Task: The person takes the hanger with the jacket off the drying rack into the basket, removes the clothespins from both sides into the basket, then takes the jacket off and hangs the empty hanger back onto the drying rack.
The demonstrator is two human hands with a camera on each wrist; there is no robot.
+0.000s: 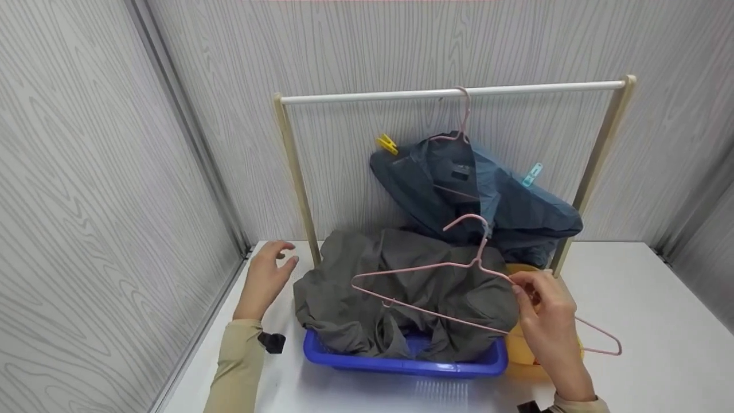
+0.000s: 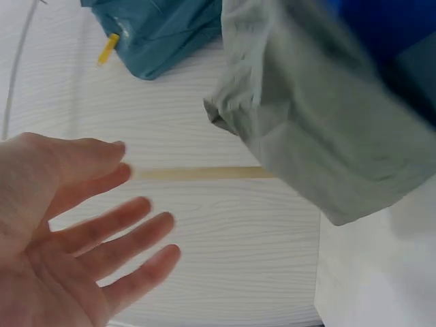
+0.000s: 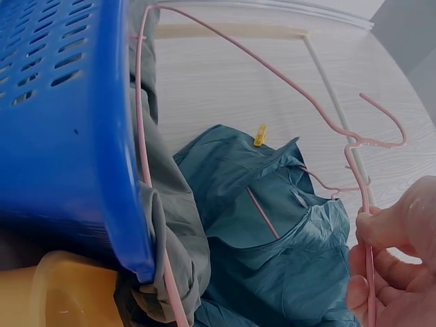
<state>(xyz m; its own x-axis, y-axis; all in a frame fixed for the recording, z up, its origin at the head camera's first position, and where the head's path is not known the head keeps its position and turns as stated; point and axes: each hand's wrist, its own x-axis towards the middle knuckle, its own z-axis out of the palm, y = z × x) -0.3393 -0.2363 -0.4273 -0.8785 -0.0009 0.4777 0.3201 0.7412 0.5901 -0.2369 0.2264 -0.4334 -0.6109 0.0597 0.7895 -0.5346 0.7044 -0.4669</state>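
The right shoulder of a slim pink wire-style clothes hanger [image 1: 478, 261] is pinched between the thumb and fingers of the right hand [image 1: 546, 307], with its hook turned upward and to the left. The fingers of the left hand [image 1: 268, 281] are released, loosely bent and spread, and are held just left of a crumpled dark grey-green cloth garment [image 1: 367, 287], apart from it. The hanger is held in front of that garment; whether the two are touching cannot be told. The garment is heaped in a blue plastic basket with slotted walls [image 1: 401, 365], its folds draped over the rim. A yellow-orange plastic container [image 1: 519, 351] is placed to the right of the basket, partly hidden by the right hand. Farther back, a dark teal hooded jacket [image 1: 522, 201] is hung on a second pink hanger [image 1: 465, 115], hooked over a white rod [image 1: 367, 96] that is carried by two pale wooden posts [image 1: 296, 178]. A yellow clip [image 1: 387, 144] is fastened at the jacket's left side, and a light-blue clip [image 1: 533, 175] at its right.
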